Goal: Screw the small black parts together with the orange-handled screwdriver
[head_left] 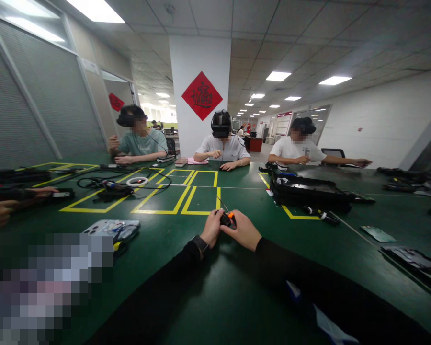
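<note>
Where yellow tape point(158, 211) marks out boxes, a green table point(179, 249) stretches across most of the view, with a white pillar point(201, 55) rising behind it. Three co-workers point(222, 148), all in headsets, sit along the far side; another person's hand point(0, 215) reaches in at the left edge. A black tray point(309, 190) lies to the right, a grey case point(112, 229) and cables point(109, 183) to the left.

Near the middle, just above the tabletop, the person's left hand point(211, 227), with a watch point(200, 244) at its wrist, is closed round a small black part point(224, 219). The right hand point(243, 231) meets it, fingers bent onto an orange piece point(232, 215). A thin dark rod point(222, 203) slants up and away from there; whether all three are joined cannot be told.

With so little to hold, the part could twist or slip if the fingers press unevenly, and the rod might bend or jab a finger if pushed off line. Anything small that dropped would be hard to spot among the dark clutter.

On the pillar, a red diamond point(201, 96) bears black Chinese characters, run together; a smaller diamond point(116, 102) at left carries one too blurred to read. Shirt lettering is illegible, and no brand can be made out.
</note>
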Demonstrator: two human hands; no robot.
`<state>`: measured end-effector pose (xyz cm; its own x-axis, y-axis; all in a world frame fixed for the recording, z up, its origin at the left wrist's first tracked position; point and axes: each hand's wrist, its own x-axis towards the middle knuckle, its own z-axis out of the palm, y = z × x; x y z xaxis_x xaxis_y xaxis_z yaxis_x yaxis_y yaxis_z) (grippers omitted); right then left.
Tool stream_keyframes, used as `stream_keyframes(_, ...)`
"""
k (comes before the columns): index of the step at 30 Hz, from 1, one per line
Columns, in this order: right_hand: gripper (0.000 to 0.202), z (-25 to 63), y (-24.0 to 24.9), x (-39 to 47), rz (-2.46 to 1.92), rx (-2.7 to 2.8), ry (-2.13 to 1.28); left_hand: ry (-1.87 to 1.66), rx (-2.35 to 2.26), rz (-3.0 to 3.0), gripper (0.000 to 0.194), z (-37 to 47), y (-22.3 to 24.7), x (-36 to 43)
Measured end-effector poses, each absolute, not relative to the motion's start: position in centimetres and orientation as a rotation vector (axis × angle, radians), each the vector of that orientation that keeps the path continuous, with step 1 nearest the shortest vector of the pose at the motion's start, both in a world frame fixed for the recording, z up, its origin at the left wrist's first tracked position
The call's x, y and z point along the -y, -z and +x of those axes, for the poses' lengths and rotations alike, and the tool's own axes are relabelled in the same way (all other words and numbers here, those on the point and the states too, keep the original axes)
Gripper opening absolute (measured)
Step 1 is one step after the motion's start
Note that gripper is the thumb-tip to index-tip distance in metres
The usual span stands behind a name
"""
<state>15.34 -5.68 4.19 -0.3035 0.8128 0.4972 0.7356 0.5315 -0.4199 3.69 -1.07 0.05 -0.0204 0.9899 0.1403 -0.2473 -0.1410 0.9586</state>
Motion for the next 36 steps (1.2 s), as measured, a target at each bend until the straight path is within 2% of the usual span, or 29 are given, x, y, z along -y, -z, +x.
stream_keyframes(8,0.032,18.9,-3.1,6.7,-1.226,1.959,-0.544,-1.246,-0.853,1.280,0.035,0.7,-0.7,1.6)
stream_keyframes(16,0.031,20.1,-0.9,5.2,-1.182,1.776,-0.976,-1.195,-0.729,1.251,0.030,-0.7,-0.2,1.5)
stream_keyframes(27,0.021,19.8,-1.3,5.4,-1.110,1.838,-0.887,-1.239,-0.778,1.255,0.043,-0.5,-0.1,1.5)
stream_keyframes(36,0.025,20.3,-1.2,5.6,-1.178,1.946,-0.652,-1.237,-1.040,1.676,0.024,-0.5,-0.7,2.2)
